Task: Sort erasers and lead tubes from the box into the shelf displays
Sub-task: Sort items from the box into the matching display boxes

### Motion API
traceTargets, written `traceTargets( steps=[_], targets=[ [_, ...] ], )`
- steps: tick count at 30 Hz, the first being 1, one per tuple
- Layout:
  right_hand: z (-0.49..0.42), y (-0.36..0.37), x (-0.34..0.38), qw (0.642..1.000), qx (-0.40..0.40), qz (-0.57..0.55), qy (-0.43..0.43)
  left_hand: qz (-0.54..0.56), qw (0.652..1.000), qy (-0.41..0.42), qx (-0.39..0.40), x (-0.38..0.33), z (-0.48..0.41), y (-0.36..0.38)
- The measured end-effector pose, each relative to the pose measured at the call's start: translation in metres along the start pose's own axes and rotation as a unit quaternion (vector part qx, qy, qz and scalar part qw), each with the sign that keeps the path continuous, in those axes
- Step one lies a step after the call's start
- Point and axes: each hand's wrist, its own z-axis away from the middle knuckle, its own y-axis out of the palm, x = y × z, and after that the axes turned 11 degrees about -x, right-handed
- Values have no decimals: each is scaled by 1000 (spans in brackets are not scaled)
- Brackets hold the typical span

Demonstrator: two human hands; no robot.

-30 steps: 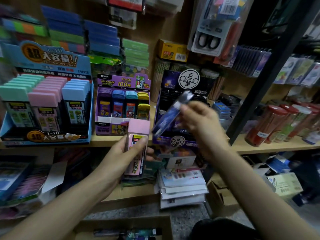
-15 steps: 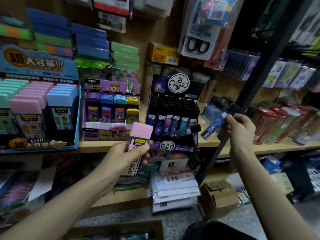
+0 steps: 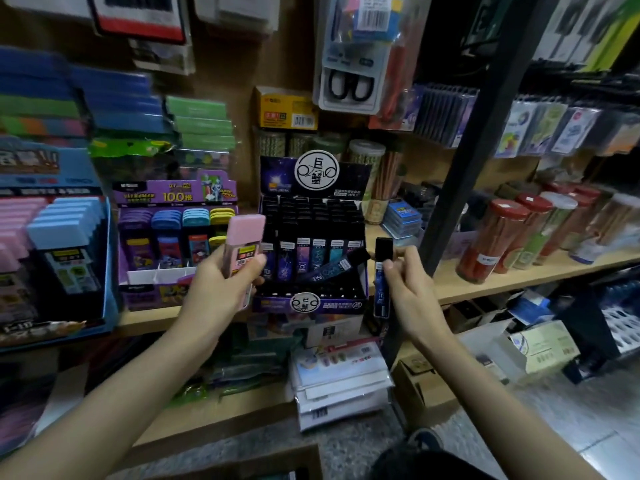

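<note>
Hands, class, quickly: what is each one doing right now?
Left hand: grips the pink-capped case.
Right hand: pinches the blue lead tube, held upright.

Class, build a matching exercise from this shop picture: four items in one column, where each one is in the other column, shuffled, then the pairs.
Items
1. pink case
2. blue tube
3. loose tube
4. red-lidded jars

Places
A. held in the right hand
B. lying across the black display
C. held in the left hand
D. standing on the shelf, right side

Pairs: 1-C, 2-A, 3-B, 4-D
</note>
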Motion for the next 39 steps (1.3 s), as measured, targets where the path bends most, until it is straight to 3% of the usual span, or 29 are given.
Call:
traceTargets(
  steps=[10, 18, 31, 39],
  targets=[
    [-15, 48, 44, 991, 70, -108, -29, 26, 996, -75, -44, 13, 3, -22],
    [-19, 61, 48, 986, 28, -161, 34, 53, 994, -88, -32, 14, 3, -25],
    [-23, 65, 36, 997, -8, -79, -12, 89, 987, -127, -38, 17, 9, -40],
    [-22, 60, 31, 1000, 13, 24, -1, 121, 988, -94, 34, 19, 12, -40]
  ],
)
